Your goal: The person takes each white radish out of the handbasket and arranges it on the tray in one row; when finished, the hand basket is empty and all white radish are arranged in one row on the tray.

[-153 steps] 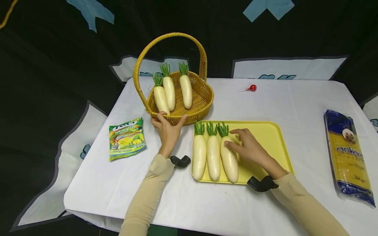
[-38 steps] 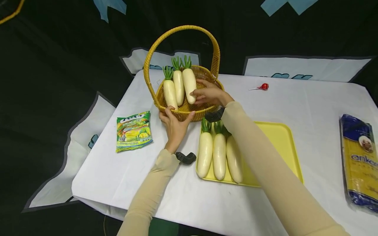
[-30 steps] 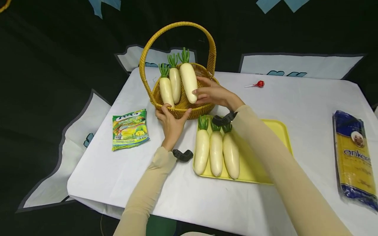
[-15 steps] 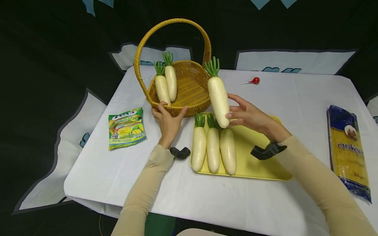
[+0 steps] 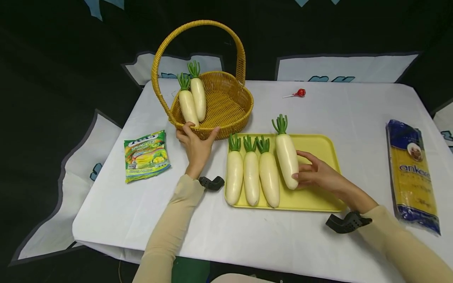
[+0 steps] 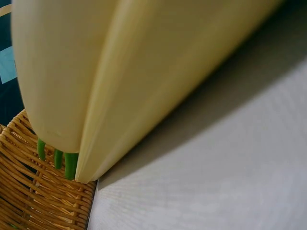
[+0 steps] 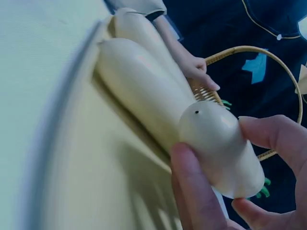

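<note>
My right hand (image 5: 318, 175) holds a white radish (image 5: 286, 161) with green tops between thumb and fingers, tilted over the yellow tray (image 5: 320, 147). In the right wrist view, the fingertips pinch the radish (image 7: 223, 148) around its blunt end. Beside it on the tray lie three more: a left radish (image 5: 234, 177), a middle radish (image 5: 251, 177) and a right radish (image 5: 269, 179). My left hand (image 5: 196, 151) grips the front rim of the wicker basket (image 5: 230, 127), where two radishes lean at the left. The left wrist view shows a radish (image 6: 62, 72) close up; that hand is hidden there.
A green candy bag (image 5: 146, 157) lies left of the basket on the white tablecloth (image 5: 226, 236). A red lollipop (image 5: 300, 93) is at the back. To the right lies a yellow and blue pasta packet (image 5: 412, 173). The basket's tall handle (image 5: 198, 22) arches above it.
Five seconds ago the right hand was at the third tray radish. It then took a radish from the basket and carried it right and toward me over the tray. The left hand stayed on the rim.
</note>
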`<state>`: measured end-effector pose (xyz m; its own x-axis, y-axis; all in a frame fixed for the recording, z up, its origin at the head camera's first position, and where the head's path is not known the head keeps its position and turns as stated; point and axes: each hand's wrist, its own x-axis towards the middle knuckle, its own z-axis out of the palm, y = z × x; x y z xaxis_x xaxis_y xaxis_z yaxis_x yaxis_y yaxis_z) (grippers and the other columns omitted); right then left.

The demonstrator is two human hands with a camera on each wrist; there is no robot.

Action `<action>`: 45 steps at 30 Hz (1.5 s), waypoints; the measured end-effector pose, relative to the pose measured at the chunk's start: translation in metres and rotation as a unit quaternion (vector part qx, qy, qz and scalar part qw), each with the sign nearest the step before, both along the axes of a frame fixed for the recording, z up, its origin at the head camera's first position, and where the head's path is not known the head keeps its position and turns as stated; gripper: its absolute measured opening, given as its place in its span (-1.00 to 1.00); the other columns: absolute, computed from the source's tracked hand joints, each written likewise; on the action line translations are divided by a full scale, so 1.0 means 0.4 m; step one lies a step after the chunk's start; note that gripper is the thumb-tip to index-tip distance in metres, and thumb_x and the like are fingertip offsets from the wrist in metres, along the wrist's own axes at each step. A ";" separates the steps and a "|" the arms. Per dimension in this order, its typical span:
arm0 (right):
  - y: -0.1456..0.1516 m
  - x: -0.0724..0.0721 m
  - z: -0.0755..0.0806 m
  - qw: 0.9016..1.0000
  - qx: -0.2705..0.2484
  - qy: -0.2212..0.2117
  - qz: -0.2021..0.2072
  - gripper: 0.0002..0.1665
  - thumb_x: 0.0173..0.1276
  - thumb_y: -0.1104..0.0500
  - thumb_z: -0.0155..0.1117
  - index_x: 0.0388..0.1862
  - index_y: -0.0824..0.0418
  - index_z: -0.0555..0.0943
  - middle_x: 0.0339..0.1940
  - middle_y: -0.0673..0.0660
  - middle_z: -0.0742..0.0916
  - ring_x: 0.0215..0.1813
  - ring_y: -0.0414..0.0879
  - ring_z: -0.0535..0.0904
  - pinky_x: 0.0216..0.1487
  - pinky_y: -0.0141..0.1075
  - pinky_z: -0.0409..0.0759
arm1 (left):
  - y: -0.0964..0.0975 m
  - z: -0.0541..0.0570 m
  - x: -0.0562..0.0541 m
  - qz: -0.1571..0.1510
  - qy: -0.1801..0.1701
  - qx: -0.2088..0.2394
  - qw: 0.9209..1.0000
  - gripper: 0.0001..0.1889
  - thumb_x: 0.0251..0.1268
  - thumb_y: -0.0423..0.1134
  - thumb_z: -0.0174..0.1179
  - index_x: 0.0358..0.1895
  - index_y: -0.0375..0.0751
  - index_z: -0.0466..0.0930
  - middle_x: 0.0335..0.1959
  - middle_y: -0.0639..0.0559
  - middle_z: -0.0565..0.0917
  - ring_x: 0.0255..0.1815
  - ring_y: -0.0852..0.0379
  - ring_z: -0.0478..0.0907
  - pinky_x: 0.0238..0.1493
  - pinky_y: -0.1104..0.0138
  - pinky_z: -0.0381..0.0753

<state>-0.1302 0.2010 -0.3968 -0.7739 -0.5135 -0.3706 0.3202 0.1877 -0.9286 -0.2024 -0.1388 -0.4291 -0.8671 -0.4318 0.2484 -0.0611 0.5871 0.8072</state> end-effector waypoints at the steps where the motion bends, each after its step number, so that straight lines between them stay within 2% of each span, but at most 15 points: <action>1: 0.000 0.005 -0.006 1.000 0.005 -0.004 -0.002 0.01 0.21 0.23 0.24 0.44 0.10 -0.18 -0.16 -0.03 0.63 -0.20 -0.10 0.65 -0.10 -0.12 0.58 | -0.001 0.001 0.000 0.001 0.001 0.001 1.000 -0.16 -0.21 0.46 0.13 -0.03 -0.04 0.02 0.15 -0.29 -0.08 0.15 -0.22 0.06 0.00 0.02 0.31; 6: -0.004 0.025 -0.020 1.000 0.017 -0.021 -0.005 0.02 0.19 0.21 0.26 0.44 0.11 -0.17 -0.19 0.05 0.58 -0.22 -0.12 0.64 -0.10 -0.15 0.58 | -0.004 0.003 -0.003 0.003 0.001 0.003 1.000 -0.16 -0.23 0.47 0.14 -0.04 -0.03 0.02 0.16 -0.29 -0.09 0.18 -0.22 0.06 0.02 0.01 0.32; 11: -0.011 0.038 -0.024 0.999 0.027 -0.013 -0.012 0.01 0.19 0.20 0.26 0.44 0.12 -0.15 -0.19 0.09 0.57 -0.23 -0.13 0.63 -0.11 -0.14 0.59 | -0.002 0.001 -0.003 0.002 0.004 0.001 1.000 -0.16 -0.21 0.46 0.14 -0.04 -0.06 0.03 0.13 -0.28 -0.07 0.13 -0.19 0.09 0.02 0.04 0.30; 16: -0.019 0.045 -0.022 0.998 0.053 0.006 -0.013 0.02 0.17 0.12 0.29 0.44 0.09 -0.13 -0.12 0.20 0.52 -0.22 -0.10 0.63 -0.12 -0.15 0.59 | -0.001 -0.001 -0.002 0.001 0.008 0.001 1.000 -0.17 -0.20 0.45 0.15 -0.04 -0.06 0.03 0.11 -0.27 -0.06 0.11 -0.18 0.09 0.00 0.05 0.29; 22: -0.023 0.049 -0.017 0.997 0.069 0.031 -0.003 0.04 0.17 0.14 0.29 0.44 0.10 -0.15 -0.07 0.32 0.46 -0.25 -0.07 0.63 -0.17 -0.15 0.60 | -0.001 0.001 0.000 0.000 0.003 0.000 1.000 -0.17 -0.20 0.46 0.13 -0.03 -0.06 0.03 0.14 -0.28 -0.08 0.14 -0.19 0.07 0.00 0.03 0.31; 32: -0.028 0.063 -0.006 0.986 0.136 0.098 0.012 0.04 0.14 0.10 0.32 0.43 0.14 -0.10 -0.10 0.32 0.45 -0.30 -0.07 0.58 -0.33 -0.22 0.59 | -0.001 0.000 0.001 0.001 0.004 0.002 1.000 -0.17 -0.20 0.46 0.14 -0.03 -0.05 0.04 0.22 -0.32 -0.14 0.20 -0.23 0.05 0.04 0.00 0.30; 37: -0.023 0.057 0.005 0.981 0.153 0.118 0.018 -0.04 0.18 0.08 0.28 0.41 0.22 -0.04 -0.11 0.30 0.46 -0.30 -0.08 0.58 -0.33 -0.24 0.59 | -0.001 0.000 0.000 0.000 0.010 0.003 1.000 -0.17 -0.19 0.45 0.14 -0.03 -0.06 0.04 0.21 -0.32 -0.12 0.19 -0.22 0.05 0.04 0.00 0.29; 45: -0.019 0.029 0.023 0.980 0.156 0.124 -0.003 -0.21 0.25 0.05 0.21 0.35 0.23 0.10 -0.10 0.28 0.46 -0.26 -0.04 0.59 -0.28 -0.23 0.59 | 0.000 -0.002 0.001 0.000 0.011 0.001 1.000 -0.18 -0.19 0.44 0.15 -0.04 -0.07 0.03 0.20 -0.33 -0.12 0.21 -0.22 0.03 0.05 0.02 0.29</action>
<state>-0.1186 0.1935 -0.3878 -0.8626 -0.4000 -0.3097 0.0943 0.4743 -0.8753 -0.2022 -0.1389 -0.4300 -0.8616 -0.4317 0.2670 -0.0423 0.5853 0.8097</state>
